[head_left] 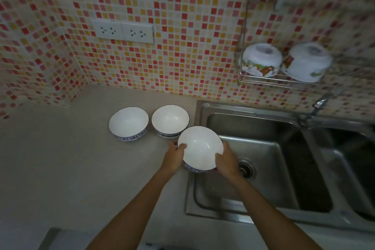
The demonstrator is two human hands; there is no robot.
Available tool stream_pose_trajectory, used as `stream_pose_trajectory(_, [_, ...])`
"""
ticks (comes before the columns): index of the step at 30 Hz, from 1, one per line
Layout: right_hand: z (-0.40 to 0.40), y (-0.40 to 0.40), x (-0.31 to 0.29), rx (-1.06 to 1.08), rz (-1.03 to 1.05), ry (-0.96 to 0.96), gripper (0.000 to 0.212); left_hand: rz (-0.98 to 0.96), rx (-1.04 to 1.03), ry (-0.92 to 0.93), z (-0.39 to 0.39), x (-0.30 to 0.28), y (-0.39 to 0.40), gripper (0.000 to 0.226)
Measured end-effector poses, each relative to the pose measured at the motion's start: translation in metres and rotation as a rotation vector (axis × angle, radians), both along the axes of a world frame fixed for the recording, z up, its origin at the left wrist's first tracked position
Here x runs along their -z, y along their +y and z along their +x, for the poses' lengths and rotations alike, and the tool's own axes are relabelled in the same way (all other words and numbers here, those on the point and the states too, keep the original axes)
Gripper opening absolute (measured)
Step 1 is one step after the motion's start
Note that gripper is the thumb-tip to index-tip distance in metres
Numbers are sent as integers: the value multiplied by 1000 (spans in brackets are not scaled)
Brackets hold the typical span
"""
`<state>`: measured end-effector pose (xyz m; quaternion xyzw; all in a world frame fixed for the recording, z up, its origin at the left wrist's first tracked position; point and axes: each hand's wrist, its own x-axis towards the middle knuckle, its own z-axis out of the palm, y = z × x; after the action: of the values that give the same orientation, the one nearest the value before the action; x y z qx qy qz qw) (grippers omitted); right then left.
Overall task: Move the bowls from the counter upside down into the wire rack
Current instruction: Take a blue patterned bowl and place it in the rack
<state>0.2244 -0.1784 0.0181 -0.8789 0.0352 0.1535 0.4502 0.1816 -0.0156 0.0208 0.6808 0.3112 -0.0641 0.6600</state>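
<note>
My left hand (174,155) and right hand (225,161) cover the sides and underside of the held bowl (199,148); my fingers beneath it are unseen. At 3 o'clock the sink (263,168) runs off the frame. At 2 o'clock the wire rack (284,82) and its two upturned bowls (261,60) are blurred, patterns unreadable. The tap (319,103) is smeared.
</note>
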Motion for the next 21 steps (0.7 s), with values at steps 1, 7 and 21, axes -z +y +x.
stream_pose_trajectory(1, [6,-12,-8,13,-1,-28,45,-69,0,-31,8,-8,-12,46])
stream_pose_trajectory(7, [41,-85,-52,122,57,-153,45,-167,114,-184,54,-60,-84,72])
stream_pose_trajectory(21, [101,-189,-147,98,12,-735,36,-299,17,-502,106,-123,-170,24])
